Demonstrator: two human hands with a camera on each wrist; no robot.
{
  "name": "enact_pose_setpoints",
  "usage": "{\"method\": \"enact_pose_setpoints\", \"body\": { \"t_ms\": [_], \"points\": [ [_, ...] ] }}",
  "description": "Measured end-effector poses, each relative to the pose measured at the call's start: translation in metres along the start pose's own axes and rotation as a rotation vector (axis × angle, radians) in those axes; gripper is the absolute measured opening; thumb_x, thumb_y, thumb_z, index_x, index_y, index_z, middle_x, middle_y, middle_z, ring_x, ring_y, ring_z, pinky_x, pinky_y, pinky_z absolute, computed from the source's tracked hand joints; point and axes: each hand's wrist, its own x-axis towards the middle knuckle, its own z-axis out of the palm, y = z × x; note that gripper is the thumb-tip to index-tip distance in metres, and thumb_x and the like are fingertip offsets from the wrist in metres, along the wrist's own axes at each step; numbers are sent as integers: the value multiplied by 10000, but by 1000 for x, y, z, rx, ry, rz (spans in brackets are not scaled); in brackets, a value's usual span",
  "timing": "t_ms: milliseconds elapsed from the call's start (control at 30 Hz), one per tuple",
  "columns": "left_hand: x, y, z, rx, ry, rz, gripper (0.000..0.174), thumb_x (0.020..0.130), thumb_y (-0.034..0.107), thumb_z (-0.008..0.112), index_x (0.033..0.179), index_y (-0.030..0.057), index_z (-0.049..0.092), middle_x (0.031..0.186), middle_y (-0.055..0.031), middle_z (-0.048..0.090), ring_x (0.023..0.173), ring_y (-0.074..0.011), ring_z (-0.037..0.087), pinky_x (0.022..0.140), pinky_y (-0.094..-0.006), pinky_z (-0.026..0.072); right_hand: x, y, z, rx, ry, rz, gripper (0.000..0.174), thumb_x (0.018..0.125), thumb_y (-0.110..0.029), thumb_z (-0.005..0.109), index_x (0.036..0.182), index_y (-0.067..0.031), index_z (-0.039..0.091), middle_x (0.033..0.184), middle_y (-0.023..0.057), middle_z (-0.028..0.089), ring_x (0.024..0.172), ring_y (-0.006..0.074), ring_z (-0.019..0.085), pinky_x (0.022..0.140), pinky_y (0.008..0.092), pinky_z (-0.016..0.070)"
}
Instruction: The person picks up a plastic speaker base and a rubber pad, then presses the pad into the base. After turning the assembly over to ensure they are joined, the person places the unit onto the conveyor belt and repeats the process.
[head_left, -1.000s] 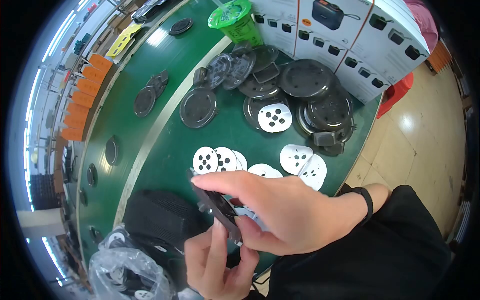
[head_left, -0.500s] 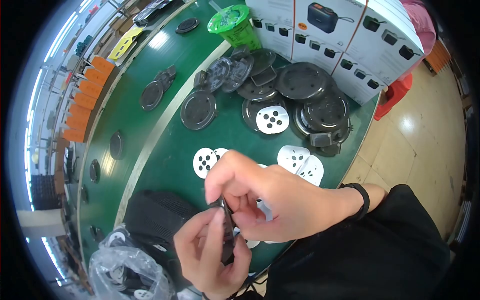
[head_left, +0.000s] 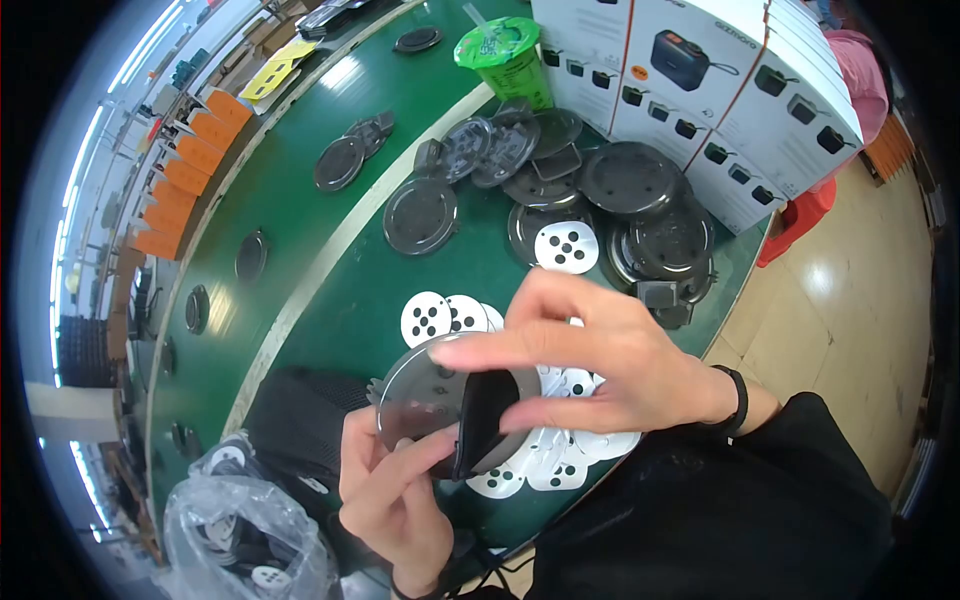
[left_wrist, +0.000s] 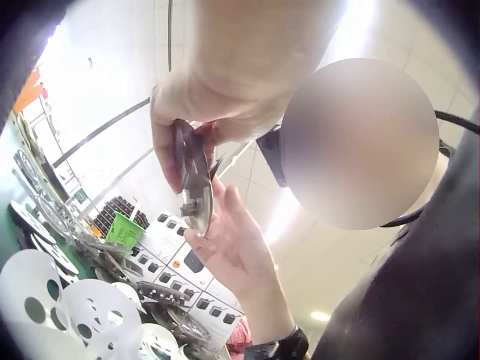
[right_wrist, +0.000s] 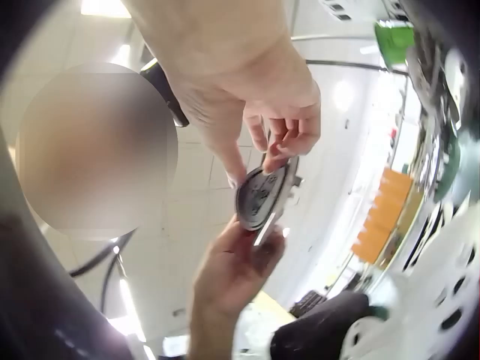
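Observation:
A dark, see-through round plastic cover (head_left: 408,392) is held up over the front of the table, its broad face turned to the head camera. My left hand (head_left: 395,505) grips its lower left edge from below. A black piece with a curved edge (head_left: 484,415) lies across the cover's right part. With thumb and fingers spread across the cover, my right hand (head_left: 610,355) holds it, the index finger along the top rim and the thumb at the black piece. In the right wrist view, the cover (right_wrist: 259,196) sits between both hands.
White discs with holes (head_left: 500,478) lie beneath the hands. Behind them are stacked dark covers (head_left: 630,180), a green cup (head_left: 505,65) and printed white boxes (head_left: 690,95). A black mesh-covered object (head_left: 305,415) and a clear plastic bag (head_left: 245,530) are at the left front.
The cover was nearly edge-on and now shows its broad face. My right hand, curled at its top half a second ago, has spread its fingers across it. The head view has shifted slightly.

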Motion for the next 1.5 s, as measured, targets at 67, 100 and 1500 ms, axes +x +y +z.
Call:
{"method": "enact_pose_setpoints", "body": {
  "t_ms": [67, 100, 1500],
  "points": [
    [-1, -3, 0, -110, -18, -14, 187, 772, -88, 484, 778, -32, 663, 921, -167, 581, 763, -204, 584, 655, -278, 454, -4, -1, -1, -119, 27, -31, 373, 617, -66, 756, 966, -134, 639, 987, 60, 483, 835, 187, 472, 611, 277, 385],
    [-1, -4, 0, -164, -26, -21, 191, 790, -77, 480, 762, -30, 663, 939, -162, 577, 769, -193, 584, 656, -276, 456, -3, 0, -1, -111, 63, -69, 335, 623, -64, 753, 930, -127, 634, 990, 62, 488, 838, 193, 473, 617, 290, 385],
    [-9, -11, 0, -512, -271, 82, 342, 866, 128, 557, 1032, -156, 463, 1074, -330, 556, 1093, -426, 513, 981, -529, 331, 2, -24, 19, -208, 253, -700, 235, 561, 18, 641, 772, -71, 592, 759, 121, 565, 609, 244, 540, 496, 316, 464]
  ]
}}
